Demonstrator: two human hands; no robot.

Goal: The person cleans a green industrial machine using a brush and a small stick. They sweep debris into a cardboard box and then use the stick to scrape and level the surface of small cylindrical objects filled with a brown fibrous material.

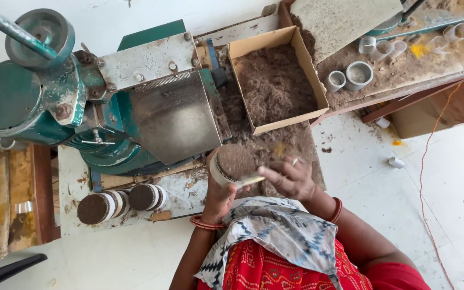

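Note:
My left hand [218, 197] grips a short white ring mould [231, 164] packed flat with brown fibrous material, held tilted over the bench in front of the green press machine [108, 102]. My right hand [291, 177] hovers just right of the mould, its fingers pinched on a thin pale flat stick [252, 181] whose tip lies against the mould's lower rim. A ring shows on one right finger. Red bangles sit on both wrists.
An open cardboard box [296, 40] of loose brown fibre stands behind the hands. Two filled moulds [122, 201] lie on the worn bench at left. Empty white rings [350, 76] and a dusty board [345, 19] are on the right bench. An orange cord [422, 177] trails on the tile floor.

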